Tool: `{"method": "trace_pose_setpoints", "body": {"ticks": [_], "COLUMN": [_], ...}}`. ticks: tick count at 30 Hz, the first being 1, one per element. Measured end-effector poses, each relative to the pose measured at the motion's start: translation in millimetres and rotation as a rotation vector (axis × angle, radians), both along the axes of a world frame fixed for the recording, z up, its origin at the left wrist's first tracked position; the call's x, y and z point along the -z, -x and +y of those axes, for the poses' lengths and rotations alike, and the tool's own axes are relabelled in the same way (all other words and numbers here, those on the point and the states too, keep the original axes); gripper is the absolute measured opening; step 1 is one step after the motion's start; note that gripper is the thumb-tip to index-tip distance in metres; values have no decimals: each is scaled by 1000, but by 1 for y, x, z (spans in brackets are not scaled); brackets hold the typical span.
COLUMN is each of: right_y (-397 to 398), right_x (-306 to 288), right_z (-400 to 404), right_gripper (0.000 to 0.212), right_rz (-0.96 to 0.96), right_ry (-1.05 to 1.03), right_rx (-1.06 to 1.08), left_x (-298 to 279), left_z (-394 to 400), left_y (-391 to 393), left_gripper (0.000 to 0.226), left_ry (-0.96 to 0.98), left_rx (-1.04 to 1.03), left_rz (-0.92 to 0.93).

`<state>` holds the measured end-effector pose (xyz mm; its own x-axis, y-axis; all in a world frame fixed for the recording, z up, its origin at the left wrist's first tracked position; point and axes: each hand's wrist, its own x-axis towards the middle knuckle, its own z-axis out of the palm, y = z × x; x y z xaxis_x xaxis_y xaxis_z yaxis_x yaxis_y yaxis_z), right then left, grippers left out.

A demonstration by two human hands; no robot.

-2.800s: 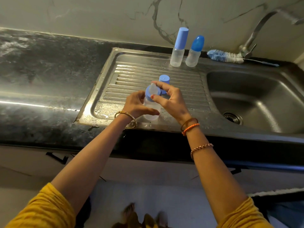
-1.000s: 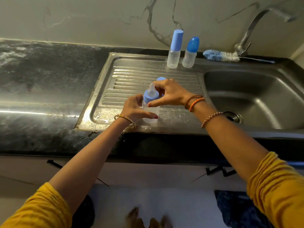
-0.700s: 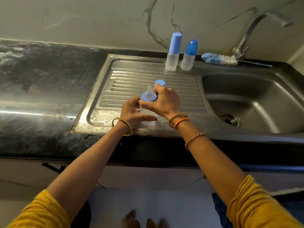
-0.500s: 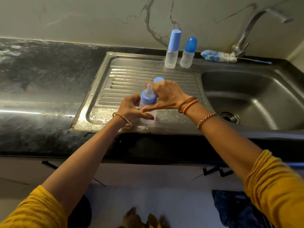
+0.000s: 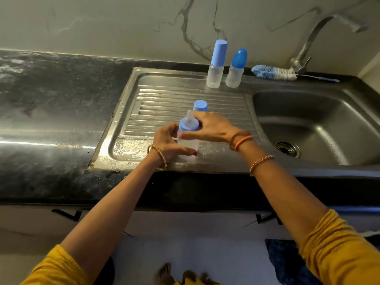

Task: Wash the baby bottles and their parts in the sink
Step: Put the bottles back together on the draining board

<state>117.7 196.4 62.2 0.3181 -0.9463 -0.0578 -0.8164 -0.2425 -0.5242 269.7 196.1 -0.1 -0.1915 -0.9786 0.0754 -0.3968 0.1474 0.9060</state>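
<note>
Bottle (image 5: 187, 144): upright on the wet drainboard (image 5: 164, 99) beside the sink basin (image 5: 320, 128)
Left hand (image 5: 167, 144): grip wrapped round the bottle's body
Right hand (image 5: 211, 128): grip curled on the blue collar (image 5: 188, 126) — nipple uncovered
Cap (image 5: 200, 105): just behind

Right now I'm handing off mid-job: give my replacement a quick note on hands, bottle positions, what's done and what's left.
Left hand grips the body of the bottle on the drainboard. Right hand grips its blue collar; the teat is uncovered.
Loose blue cap stands just behind.
Two capped bottles stand at the back; brush by the tap.
Done: cap off one bottle.
Left: no water visible running; whether any washing is done cannot be told.
</note>
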Motion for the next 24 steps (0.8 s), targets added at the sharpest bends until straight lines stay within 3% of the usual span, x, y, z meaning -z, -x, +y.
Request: {"method": "trace_pose_setpoints", "body": {"ticks": [2,5,7,9,11,17,24], "right_y": [20,38,38,30,19,14,91], "right_x": [-13,-15,-3,10,25,47,49], "right_z": [-6,-23,-42,-58,-67,-61,-29], "right_gripper": [27,24,35,54,59,41,39], "right_rz": [-195,-453,-364,-110,17,-27,-190], "right_ry": [-200,-60,89,118,93,231,242], "right_rx": [-27,195,331,294,229,323,594], "left_x": [0,-1,-2,-2,-4,-9,-10], "left_z": [-2,-4,-5,-6,-8,-13,-8], "left_y": [1,1,1,1,2,1,23], "left_gripper": [65,65,66,68,71,71,62], "left_ry": [-2,-8,-3,12,23,-40,-37], "left_rx": [5,23,36,42,53,95,44], "left_rz": [8,6,-8,-33,-65,-46,150]}}
